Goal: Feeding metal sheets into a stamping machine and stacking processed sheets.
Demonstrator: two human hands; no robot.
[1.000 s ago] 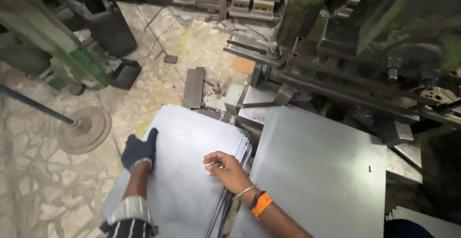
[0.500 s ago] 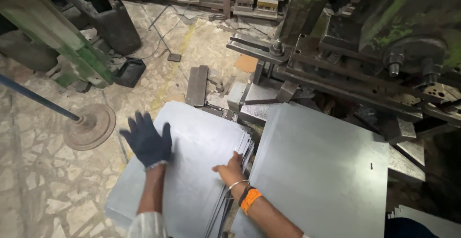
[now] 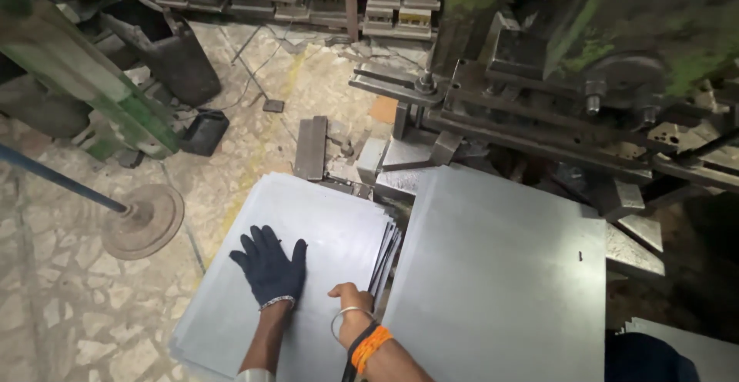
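Left hand [image 3: 269, 268], in a dark knitted glove, is laid flat and open on the stack of grey sheet-metal blanks [image 3: 231, 305], fingers spread, pointing to 12 o'clock. Nothing is gripped by it.

Right hand [image 3: 352, 299], bare, is placed at the stack's right edge, at 3 o'clock from the gloved hand. Fingers are curled over the sheet edges; whether a sheet is actually pinched cannot be told. A metal bangle and an orange wristband [image 3: 368, 347] are worn on that wrist.

The stack is seen low and left of centre, its right edge fanned into separate sheets.

A single large grey metal sheet [image 3: 500, 282] is laid at 3 o'clock from the stack, just beside it, running under the green-painted press machine [image 3: 570, 58] at 1 o'clock.

A round rusty metal base plate [image 3: 142, 220] with a blue rod is seen on the stone floor at 9 o'clock from the stack. A flat dark steel bar [image 3: 311, 148] lies at 12 o'clock, near the stack's top corner. A black bin [image 3: 165, 55] stands at 11 o'clock, well apart.
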